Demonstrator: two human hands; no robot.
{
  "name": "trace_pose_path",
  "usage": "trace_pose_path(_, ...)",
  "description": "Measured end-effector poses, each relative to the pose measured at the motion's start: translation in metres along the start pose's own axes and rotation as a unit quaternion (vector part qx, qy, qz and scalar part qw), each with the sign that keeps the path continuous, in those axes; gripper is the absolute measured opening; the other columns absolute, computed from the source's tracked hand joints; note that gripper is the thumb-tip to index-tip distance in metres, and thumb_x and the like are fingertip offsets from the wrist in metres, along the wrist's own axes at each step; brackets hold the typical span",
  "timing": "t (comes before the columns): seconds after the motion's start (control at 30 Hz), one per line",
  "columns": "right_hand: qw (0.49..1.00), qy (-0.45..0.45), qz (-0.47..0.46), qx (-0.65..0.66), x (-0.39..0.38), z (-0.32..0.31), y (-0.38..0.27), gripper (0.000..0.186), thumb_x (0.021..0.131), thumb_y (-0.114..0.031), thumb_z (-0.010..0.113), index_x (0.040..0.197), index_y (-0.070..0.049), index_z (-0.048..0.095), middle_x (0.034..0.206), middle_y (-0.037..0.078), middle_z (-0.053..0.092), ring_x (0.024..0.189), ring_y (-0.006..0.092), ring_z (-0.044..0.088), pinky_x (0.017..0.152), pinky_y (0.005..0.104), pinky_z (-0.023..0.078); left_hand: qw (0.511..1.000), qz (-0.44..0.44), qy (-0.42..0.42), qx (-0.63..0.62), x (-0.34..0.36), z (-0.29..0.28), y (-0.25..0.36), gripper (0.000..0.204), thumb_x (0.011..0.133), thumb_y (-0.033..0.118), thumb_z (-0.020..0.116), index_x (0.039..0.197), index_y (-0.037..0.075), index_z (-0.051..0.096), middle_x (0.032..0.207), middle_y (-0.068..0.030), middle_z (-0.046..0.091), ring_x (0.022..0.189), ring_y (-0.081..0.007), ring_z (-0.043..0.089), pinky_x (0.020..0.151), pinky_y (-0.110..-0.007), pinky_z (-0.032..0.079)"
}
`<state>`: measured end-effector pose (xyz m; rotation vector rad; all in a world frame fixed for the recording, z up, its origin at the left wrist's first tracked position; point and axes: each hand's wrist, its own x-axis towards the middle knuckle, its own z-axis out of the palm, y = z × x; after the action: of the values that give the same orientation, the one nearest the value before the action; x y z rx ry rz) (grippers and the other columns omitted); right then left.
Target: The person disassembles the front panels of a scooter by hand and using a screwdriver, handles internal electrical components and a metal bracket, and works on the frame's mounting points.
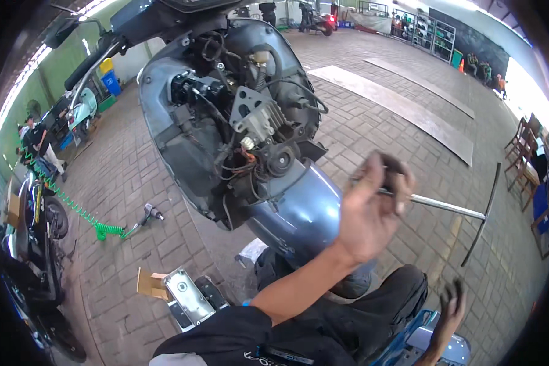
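In front of me stands a scooter with its front cover off, showing wiring, a finned metal part (263,125), a round black horn (280,160) and a shiny blue-grey front fender (299,210). My left hand (372,204) is raised beside the fender, its fingers closed around one end of a T-handle wrench (445,206). The wrench's shaft points right, with the dark crossbar at the far end. Lower right, my right hand (450,308) hangs over a blue panel (418,329) beside my knee, holding nothing, fingers apart.
On the brick floor at left lies an air impact wrench (150,213) on a green coiled hose (108,230). A metal case (187,294) and a cardboard box (150,283) sit near my left side. Motorbikes (30,244) line the left, chairs (521,158) the right. Flat boards (402,107) lie beyond the scooter.
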<state>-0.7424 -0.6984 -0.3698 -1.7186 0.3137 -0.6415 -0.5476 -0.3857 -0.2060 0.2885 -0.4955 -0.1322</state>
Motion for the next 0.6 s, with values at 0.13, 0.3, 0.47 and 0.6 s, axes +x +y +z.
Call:
trace_pose_path(0.13, 0.982, -0.057, -0.125, 0.133, 0.057, 0.097, -0.099, 0.066, 0.108, -0.044, 0.051, 0.157, -0.001, 0.037, 0.144, 0.019, 0.054, 0.123, 0.0271, 0.061, 0.099, 0.0386, 0.053, 0.999, 0.027, -0.013, -0.016, -0.002, -0.026, 0.032, 0.045, 0.111, 0.041, 0.042, 0.108, 0.001, 0.062, 0.061, -0.0051, 0.049, 0.075, -0.0167, 0.047, 0.074, -0.028, 0.041)
trace_pose_path(0.3, 0.969, -0.098, -0.072, 0.214, 0.076, 0.159, -0.123, 0.05, 0.11, -0.032, 0.053, 0.146, 0.001, 0.043, 0.104, 0.017, 0.067, 0.071, 0.0158, 0.064, 0.051, 0.0266, 0.051, 0.997, 0.045, -0.048, 0.045, 0.007, -0.042, 0.06, 0.045, 0.113, 0.037, 0.037, 0.116, 0.0, 0.062, 0.073, -0.0077, 0.057, 0.082, -0.0191, 0.049, 0.078, -0.03, 0.041)
trace_pose_path(0.47, 0.947, -0.048, -0.148, 0.282, 0.099, 0.179, -0.131, 0.038, 0.109, -0.026, 0.052, 0.135, 0.002, 0.048, 0.109, 0.023, 0.07, 0.077, 0.0237, 0.072, 0.041, 0.0222, 0.049, 0.867, 0.232, 0.032, 0.44, -0.004, -0.06, 0.099, 0.043, 0.107, 0.018, 0.048, 0.146, -0.002, 0.041, 0.134, -0.0171, 0.059, 0.125, -0.0236, 0.057, 0.095, -0.035, 0.051)
trace_pose_path(0.6, 0.92, -0.077, -0.253, 0.29, 0.128, 0.191, -0.167, 0.036, 0.108, -0.022, 0.052, 0.133, 0.003, 0.049, 0.118, 0.031, 0.068, 0.086, 0.0286, 0.075, 0.043, 0.0234, 0.053, 0.442, 0.372, 0.048, 0.815, -0.004, -0.042, 0.165, 0.058, 0.085, 0.014, 0.076, 0.135, 0.0, 0.051, 0.124, -0.0145, 0.056, 0.118, -0.0269, 0.053, 0.098, -0.041, 0.043)
